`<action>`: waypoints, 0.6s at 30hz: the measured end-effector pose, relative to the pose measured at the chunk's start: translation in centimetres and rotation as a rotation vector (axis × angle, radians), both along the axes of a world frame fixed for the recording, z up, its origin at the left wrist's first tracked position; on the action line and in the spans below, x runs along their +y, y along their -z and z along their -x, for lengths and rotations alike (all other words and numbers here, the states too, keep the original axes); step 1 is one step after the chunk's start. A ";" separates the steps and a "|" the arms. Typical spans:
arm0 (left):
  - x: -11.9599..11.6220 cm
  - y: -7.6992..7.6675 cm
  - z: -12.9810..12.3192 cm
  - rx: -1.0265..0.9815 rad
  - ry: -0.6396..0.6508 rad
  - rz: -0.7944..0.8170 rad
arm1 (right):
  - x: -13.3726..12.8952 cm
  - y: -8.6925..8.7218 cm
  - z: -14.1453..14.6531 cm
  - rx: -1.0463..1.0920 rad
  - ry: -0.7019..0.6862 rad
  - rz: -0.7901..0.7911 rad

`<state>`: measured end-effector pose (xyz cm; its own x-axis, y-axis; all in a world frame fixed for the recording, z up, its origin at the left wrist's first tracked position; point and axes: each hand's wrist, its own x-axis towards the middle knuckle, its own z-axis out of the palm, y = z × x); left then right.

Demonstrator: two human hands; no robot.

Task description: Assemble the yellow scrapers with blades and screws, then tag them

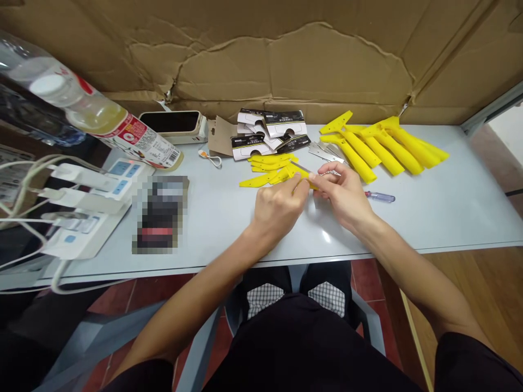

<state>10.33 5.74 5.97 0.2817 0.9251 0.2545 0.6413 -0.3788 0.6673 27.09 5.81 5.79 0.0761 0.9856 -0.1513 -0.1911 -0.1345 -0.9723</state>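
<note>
My left hand (281, 204) is closed around a yellow plastic scraper part (295, 170), thumb and index finger pressed together on it. My right hand (345, 193) pinches a thin metal blade (301, 166) that lies against the yellow part; my fingers hide much of both. Just beyond my left hand lie several flat yellow plastic pieces (269, 162). Several loose metal blades (324, 151) rest behind my right hand. A screwdriver (381, 197) with a clear purplish handle lies to its right, the shaft end hidden by the hand.
Yellow scraper handles (392, 147) lie at the back right. Black and white packaging cards (281, 128) are piled against the cardboard wall (294, 65). At left stand a bottle (131, 136), a power strip (85, 234) with cables, a phone (171, 121) and a pixelated object (161, 212).
</note>
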 end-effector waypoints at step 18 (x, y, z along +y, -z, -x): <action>3.9 -0.1 2.9 -0.899 -0.090 0.700 | 1.2 -4.8 -6.4 -0.744 -0.297 -0.364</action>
<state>7.40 9.67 6.09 0.1837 0.9509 -0.2490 -0.1688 0.2800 0.9450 33.48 7.01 10.61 -0.2377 0.9576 0.1626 0.5024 0.2644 -0.8232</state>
